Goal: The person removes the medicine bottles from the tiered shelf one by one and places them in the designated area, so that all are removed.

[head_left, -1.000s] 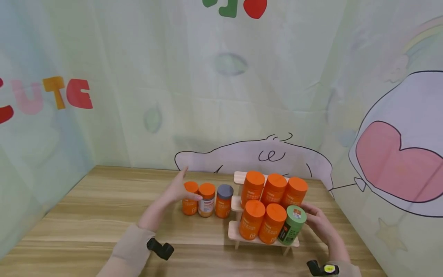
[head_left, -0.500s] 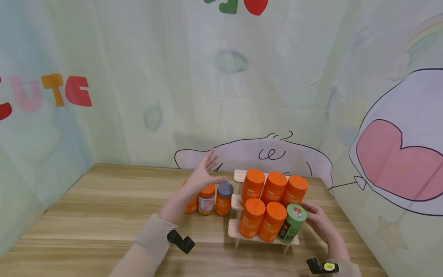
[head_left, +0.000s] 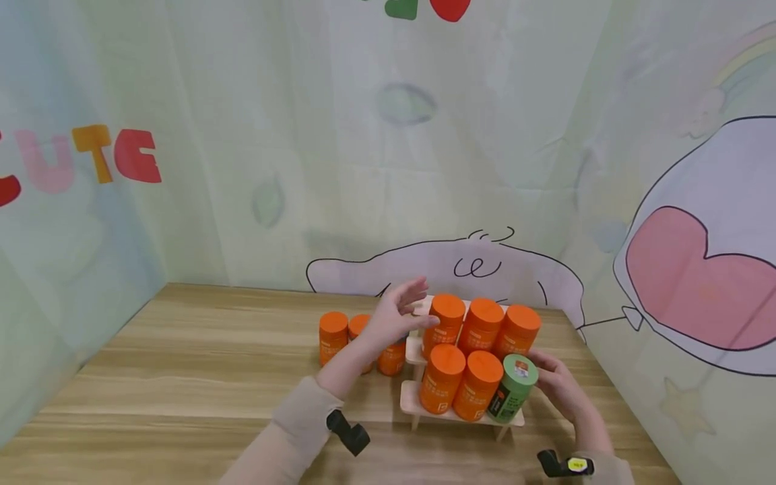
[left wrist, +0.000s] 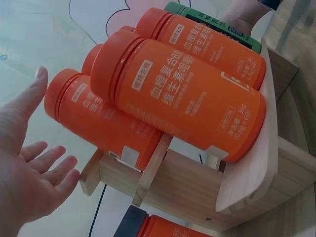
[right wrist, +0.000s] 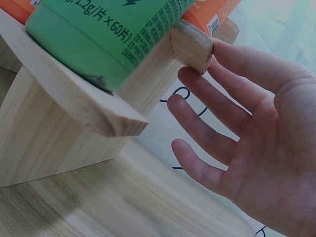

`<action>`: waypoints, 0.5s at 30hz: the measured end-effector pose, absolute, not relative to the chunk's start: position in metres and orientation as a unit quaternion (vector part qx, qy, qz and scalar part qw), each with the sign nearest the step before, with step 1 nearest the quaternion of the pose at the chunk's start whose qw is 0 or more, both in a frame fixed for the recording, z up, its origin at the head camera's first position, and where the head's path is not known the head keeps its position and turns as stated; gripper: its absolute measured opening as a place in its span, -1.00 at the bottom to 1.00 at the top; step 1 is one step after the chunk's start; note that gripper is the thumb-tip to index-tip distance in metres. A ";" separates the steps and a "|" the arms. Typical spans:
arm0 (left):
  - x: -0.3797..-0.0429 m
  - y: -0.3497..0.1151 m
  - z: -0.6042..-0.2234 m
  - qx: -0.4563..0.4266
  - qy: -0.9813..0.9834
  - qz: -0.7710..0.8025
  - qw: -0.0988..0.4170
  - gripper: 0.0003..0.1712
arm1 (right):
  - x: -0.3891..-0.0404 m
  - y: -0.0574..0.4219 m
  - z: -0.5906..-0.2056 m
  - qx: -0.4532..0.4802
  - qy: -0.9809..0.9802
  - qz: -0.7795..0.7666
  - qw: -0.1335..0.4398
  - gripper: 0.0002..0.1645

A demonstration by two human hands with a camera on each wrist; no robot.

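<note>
My left hand [head_left: 397, 313] is at the left of the wooden tiered rack [head_left: 412, 397], fingers spread and holding nothing. In the left wrist view its thumb lies close to the lid of an orange jar [left wrist: 103, 118] on the middle shelf. Three orange-lidded jars stand on that shelf. The bottom shelf carries two more orange jars [head_left: 441, 384] and a green jar [head_left: 512, 391] at the right end. My right hand [head_left: 560, 384] is beside the rack's right side; in the right wrist view its fingertips [right wrist: 217, 49] are right at a shelf's rounded end, and the other fingers are loosely bent.
Left of the rack, three jars stand in a row on the wooden table [head_left: 182, 377]: an orange one [head_left: 333, 337] and two partly hidden by my left arm. The rack's top shelf [head_left: 421, 306] shows behind the jars. A printed curtain [head_left: 273, 135] encloses the table.
My left hand has moved right, from the leftmost jar in the row, over the other jars, to the rack's left side. The right hand and the jars have stayed in place.
</note>
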State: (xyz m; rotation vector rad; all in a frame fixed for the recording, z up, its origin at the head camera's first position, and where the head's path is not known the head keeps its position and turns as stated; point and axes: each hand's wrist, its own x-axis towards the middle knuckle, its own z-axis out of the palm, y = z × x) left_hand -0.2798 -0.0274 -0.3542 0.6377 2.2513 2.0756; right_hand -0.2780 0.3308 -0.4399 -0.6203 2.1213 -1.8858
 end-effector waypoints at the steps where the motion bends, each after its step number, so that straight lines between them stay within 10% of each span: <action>1: -0.279 -0.025 -0.354 0.207 0.722 0.660 0.006 -0.12 | -0.278 0.331 -0.440 -0.212 0.724 -0.646 0.118 -0.45; 15: -0.276 -0.008 -0.352 0.216 0.738 0.638 0.043 -0.15 | -0.277 0.330 -0.439 -0.220 0.720 -0.648 0.116 -0.44</action>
